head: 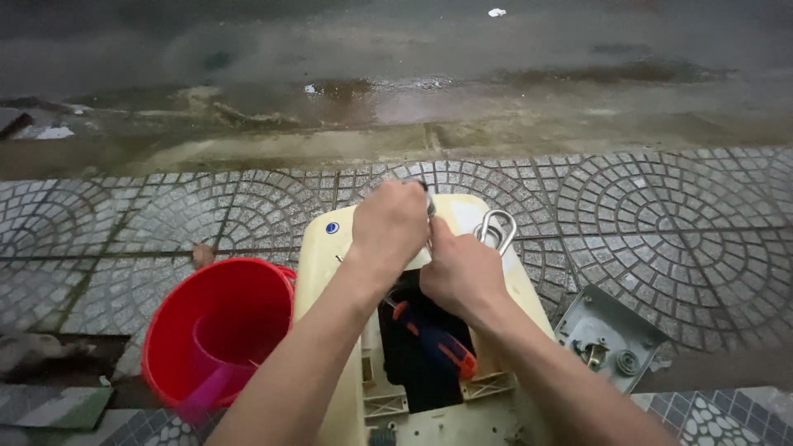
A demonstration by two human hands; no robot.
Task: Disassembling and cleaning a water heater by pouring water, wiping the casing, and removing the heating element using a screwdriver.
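Red bucket (pixel 216 334): one, standing on the patterned paving just left of the casing, probably within easy reach.
Cream plastic casing (pixel 339 272): one, lying flat with its dark opening facing up.
Left hand (pixel 388 227): curling closed over something at the casing's top; what it is gripping is hidden.
Screwdriver (pixel 434 340): one, blue and orange, lying in the opening.
Right hand (pixel 461 274): closing beside the left, steadying.
Metal loop (pixel 496 229): one.
Grey metal plate (pixel 610 337): one, lying aside, likely removed.

Cream appliance casing (pixel 322 264): near end cut off by bottom edge; part gripped by both hands hidden.
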